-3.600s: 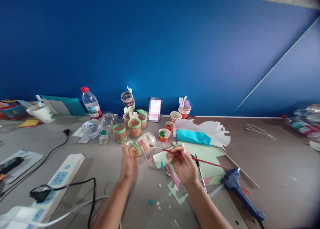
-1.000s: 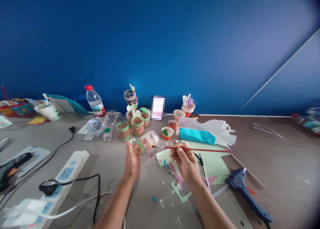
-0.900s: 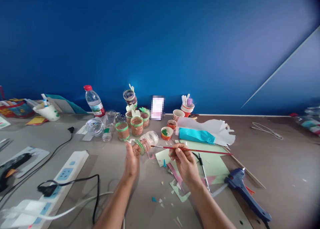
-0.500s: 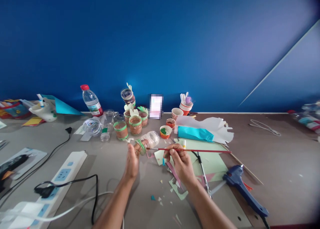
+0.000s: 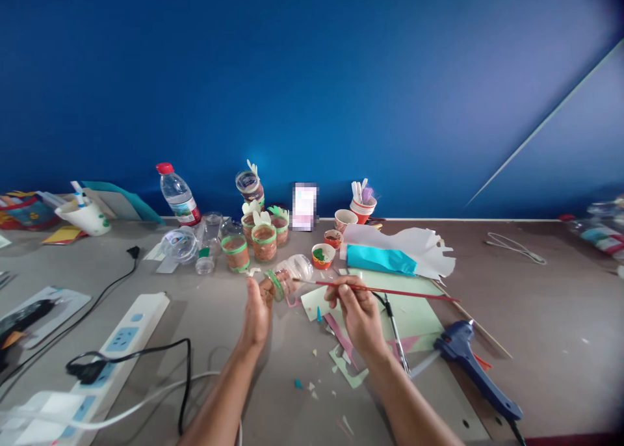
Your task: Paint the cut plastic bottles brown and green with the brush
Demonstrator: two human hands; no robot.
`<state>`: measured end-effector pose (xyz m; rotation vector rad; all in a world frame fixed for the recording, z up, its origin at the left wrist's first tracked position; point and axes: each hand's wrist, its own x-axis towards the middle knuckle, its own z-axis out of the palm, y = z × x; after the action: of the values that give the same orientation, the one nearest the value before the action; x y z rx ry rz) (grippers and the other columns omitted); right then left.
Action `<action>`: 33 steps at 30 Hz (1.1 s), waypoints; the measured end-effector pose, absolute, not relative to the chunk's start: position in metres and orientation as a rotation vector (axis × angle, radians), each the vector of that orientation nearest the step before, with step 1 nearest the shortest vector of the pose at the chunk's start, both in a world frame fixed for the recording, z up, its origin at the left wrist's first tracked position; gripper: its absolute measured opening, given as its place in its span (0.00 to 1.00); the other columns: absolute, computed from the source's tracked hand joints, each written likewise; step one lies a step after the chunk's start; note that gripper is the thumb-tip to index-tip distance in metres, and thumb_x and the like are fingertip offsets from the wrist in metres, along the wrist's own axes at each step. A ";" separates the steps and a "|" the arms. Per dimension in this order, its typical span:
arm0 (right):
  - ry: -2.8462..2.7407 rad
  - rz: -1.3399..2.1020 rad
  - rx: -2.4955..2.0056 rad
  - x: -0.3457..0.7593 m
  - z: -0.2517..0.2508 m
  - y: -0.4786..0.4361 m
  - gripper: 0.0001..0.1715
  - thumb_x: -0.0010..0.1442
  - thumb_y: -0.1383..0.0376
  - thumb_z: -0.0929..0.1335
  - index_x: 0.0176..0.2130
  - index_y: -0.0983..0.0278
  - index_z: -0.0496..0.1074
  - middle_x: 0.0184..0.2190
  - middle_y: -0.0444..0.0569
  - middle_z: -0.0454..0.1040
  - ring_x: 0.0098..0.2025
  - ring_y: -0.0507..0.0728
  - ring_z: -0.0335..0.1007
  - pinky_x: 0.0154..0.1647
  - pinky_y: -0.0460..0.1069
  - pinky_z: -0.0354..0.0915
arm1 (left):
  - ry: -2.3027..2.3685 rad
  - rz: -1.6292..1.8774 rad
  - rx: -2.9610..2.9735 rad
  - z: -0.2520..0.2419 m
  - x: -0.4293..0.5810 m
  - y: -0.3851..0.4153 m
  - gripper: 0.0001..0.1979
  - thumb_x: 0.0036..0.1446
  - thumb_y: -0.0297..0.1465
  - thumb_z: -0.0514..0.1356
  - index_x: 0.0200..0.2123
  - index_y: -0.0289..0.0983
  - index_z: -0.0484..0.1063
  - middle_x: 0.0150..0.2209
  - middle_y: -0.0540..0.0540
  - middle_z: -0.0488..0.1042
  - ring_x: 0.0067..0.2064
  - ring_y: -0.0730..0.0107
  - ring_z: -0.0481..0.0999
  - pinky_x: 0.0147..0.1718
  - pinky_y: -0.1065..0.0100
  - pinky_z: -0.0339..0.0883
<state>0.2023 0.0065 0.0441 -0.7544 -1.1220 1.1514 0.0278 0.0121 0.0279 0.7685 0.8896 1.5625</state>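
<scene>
In my left hand [image 5: 257,316] is a clear plastic cup [image 5: 284,282], tilted on its side, with a green band and brown paint on part of its wall. My fingers on that side are partly hidden by the cup and palm. A thin red paintbrush [image 5: 414,292] is pinched in my right hand [image 5: 359,309], its tip at the cup's wall just right of the green band. Beyond them stand small paper cups, one with green paint [image 5: 322,256] and one with brown paint [image 5: 333,239]. Several brown-painted cups with green bands, one at the front [image 5: 235,253], stand behind my left hand.
A blue glue gun [image 5: 480,368] lies at the right, near a wooden stick [image 5: 487,334] and a pen [image 5: 397,339]. At the left are a power strip [image 5: 121,339] and cables. A water bottle [image 5: 179,196] and a phone [image 5: 304,207] stand by the blue wall. Paper scraps litter the middle.
My right hand has shifted slightly to the right and up. The brush tip has moved from beside the green band a little along the cup's wall. The left hand's grip looks unchanged.
</scene>
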 end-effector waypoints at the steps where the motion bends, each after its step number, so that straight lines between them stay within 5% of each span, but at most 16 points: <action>1: -1.160 1.194 -0.750 0.201 0.044 0.005 0.10 0.62 0.57 0.67 0.36 0.61 0.71 0.26 0.46 0.75 0.26 0.53 0.67 0.29 0.49 0.63 | 0.893 1.561 0.779 0.028 0.028 0.012 0.36 0.53 0.61 0.49 0.34 0.35 0.79 0.40 0.37 0.81 0.54 0.52 0.74 0.53 0.58 0.66; 8: -1.187 0.909 -0.911 0.202 0.049 0.006 0.09 0.63 0.60 0.66 0.34 0.62 0.71 0.25 0.45 0.74 0.25 0.52 0.66 0.29 0.49 0.63 | 0.889 1.577 0.743 0.030 0.029 0.011 0.37 0.52 0.62 0.49 0.36 0.34 0.78 0.39 0.37 0.81 0.52 0.51 0.76 0.52 0.56 0.67; 21: -1.286 1.102 -0.812 0.204 0.045 0.007 0.09 0.64 0.60 0.64 0.37 0.62 0.70 0.27 0.46 0.75 0.27 0.53 0.68 0.30 0.49 0.65 | 0.915 1.592 0.780 0.029 0.029 0.014 0.38 0.51 0.63 0.48 0.36 0.34 0.78 0.39 0.37 0.81 0.52 0.51 0.76 0.53 0.56 0.66; 33: -1.277 0.904 -0.918 0.205 0.045 0.008 0.08 0.63 0.62 0.64 0.36 0.62 0.70 0.26 0.46 0.75 0.27 0.53 0.68 0.30 0.49 0.66 | 0.909 1.595 0.692 0.035 0.029 0.016 0.38 0.50 0.63 0.48 0.30 0.34 0.77 0.33 0.37 0.81 0.49 0.49 0.77 0.51 0.54 0.68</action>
<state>0.2053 0.0080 0.0451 -0.9180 -1.2765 0.9041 0.0288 0.0160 0.0352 0.6924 0.9088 1.5952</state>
